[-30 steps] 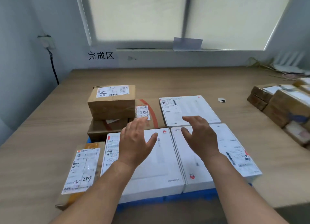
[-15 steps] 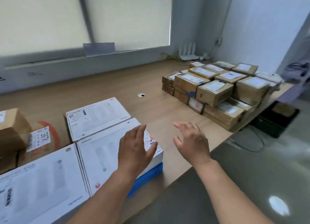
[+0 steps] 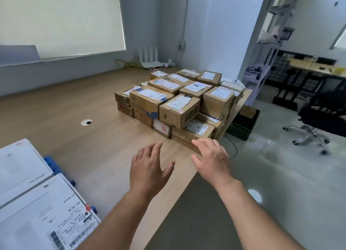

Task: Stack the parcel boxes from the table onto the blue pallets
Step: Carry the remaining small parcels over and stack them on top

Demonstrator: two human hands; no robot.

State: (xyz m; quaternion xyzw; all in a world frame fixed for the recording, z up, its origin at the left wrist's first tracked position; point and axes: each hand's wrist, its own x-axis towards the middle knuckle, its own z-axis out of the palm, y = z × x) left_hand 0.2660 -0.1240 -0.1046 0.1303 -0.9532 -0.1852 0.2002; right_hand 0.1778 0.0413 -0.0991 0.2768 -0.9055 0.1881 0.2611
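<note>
Parcel boxes (image 3: 179,102) stacked, just beyond empty left hand (image 3: 149,167), right hand (image 3: 211,160)

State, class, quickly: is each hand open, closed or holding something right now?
Left hand: open, fingers spread, holding nothing.
Right hand: open, holding nothing, by the brown parcel boxes.

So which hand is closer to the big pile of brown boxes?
The right hand. It reaches the front bottom box of the pile of brown boxes. The left hand hovers over the table, short of the pile.
</note>
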